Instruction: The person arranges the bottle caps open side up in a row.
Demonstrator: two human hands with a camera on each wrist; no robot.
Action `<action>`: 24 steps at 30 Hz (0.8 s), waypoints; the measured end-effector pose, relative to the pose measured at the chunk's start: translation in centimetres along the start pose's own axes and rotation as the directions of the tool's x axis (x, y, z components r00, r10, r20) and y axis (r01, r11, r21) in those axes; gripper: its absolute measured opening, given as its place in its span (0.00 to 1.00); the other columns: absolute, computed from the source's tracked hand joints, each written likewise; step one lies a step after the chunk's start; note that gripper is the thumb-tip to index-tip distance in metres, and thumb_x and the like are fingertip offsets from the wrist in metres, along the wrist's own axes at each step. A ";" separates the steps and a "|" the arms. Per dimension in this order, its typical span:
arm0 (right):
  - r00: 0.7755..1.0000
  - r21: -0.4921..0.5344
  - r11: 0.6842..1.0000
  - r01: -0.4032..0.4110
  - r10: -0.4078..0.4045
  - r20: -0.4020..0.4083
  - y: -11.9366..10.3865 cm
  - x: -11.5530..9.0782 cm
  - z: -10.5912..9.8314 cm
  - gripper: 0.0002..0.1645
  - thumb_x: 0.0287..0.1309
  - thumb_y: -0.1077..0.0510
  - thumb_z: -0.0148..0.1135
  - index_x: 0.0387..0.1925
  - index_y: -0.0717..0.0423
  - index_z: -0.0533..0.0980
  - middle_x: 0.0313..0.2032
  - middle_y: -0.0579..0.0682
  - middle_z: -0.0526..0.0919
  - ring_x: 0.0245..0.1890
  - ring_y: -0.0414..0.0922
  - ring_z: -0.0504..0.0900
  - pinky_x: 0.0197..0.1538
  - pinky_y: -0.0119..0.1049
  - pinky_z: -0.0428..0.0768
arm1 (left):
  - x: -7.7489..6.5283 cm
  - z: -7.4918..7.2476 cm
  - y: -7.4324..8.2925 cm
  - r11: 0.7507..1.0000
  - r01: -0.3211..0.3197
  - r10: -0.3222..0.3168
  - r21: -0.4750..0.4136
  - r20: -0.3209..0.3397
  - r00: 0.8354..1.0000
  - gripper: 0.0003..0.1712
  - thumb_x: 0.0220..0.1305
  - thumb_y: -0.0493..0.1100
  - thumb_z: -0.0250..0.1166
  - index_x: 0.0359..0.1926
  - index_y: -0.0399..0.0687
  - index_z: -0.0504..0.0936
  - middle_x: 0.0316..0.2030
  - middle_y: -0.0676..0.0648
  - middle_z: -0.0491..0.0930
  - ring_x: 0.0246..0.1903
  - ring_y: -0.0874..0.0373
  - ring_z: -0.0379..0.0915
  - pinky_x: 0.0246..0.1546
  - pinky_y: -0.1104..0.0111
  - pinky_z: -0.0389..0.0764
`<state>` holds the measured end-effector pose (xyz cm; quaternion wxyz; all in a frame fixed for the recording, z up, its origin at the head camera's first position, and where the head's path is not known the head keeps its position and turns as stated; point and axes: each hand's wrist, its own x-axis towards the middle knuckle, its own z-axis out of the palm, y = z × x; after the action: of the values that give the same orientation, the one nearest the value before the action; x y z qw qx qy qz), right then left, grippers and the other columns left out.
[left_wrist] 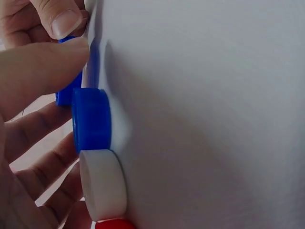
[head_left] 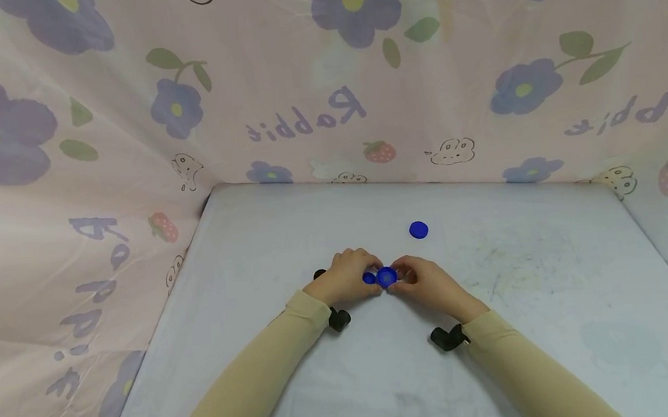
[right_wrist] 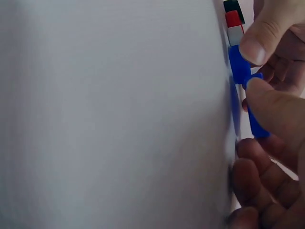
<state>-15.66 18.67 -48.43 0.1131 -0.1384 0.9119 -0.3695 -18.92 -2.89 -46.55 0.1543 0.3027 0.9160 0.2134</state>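
Observation:
In the head view, a round blue cap point(head_left: 386, 276) stands between my two hands with its hollow side showing. My right hand point(head_left: 428, 285) pinches it by thumb and finger from the right. From the left, my left hand point(head_left: 347, 280) curls thumb and fingers at its edge. Beside it, under the left hand, sits a smaller-looking blue cap point(left_wrist: 91, 119). That cap begins a row with a white cap point(left_wrist: 103, 186) and a red cap point(left_wrist: 115, 224); a dark cap point(right_wrist: 233, 7) ends the row in the right wrist view. Left fingers lie behind this row.
Another blue disc-like cap point(head_left: 418, 230) lies flat on the white table point(head_left: 538, 323), beyond the right hand. Black wrist devices point(head_left: 448, 338) project beside both sleeves. A flower-printed curtain point(head_left: 307, 56) hangs along the table's back and sides.

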 end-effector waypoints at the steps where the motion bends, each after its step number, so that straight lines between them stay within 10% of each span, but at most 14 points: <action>1: 1.000 -0.001 1.000 -0.003 0.003 0.004 0.0 0.0 0.0 0.25 0.56 0.49 0.70 0.53 0.52 0.76 0.38 0.45 0.80 0.35 0.40 0.77 0.40 0.39 0.76 | 0.0 0.1 0.0 1.000 0.003 -0.003 0.002 0.005 1.000 0.27 0.58 0.56 0.70 0.57 0.56 0.79 0.54 0.53 0.74 0.52 0.56 0.65 0.56 0.57 0.62; 24: 1.000 -0.025 1.000 -0.002 0.003 0.017 0.0 -0.1 0.3 0.26 0.54 0.51 0.72 0.53 0.54 0.77 0.39 0.46 0.77 0.34 0.43 0.72 0.39 0.39 0.73 | -0.1 0.3 -0.3 0.999 -0.015 0.015 0.034 0.007 1.000 0.25 0.58 0.54 0.70 0.56 0.55 0.79 0.56 0.53 0.72 0.55 0.55 0.65 0.56 0.56 0.63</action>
<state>-15.50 18.47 -48.63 0.1197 -0.1419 0.9157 -0.3565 -18.88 -3.07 -46.98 0.1505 0.3128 0.9167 0.1980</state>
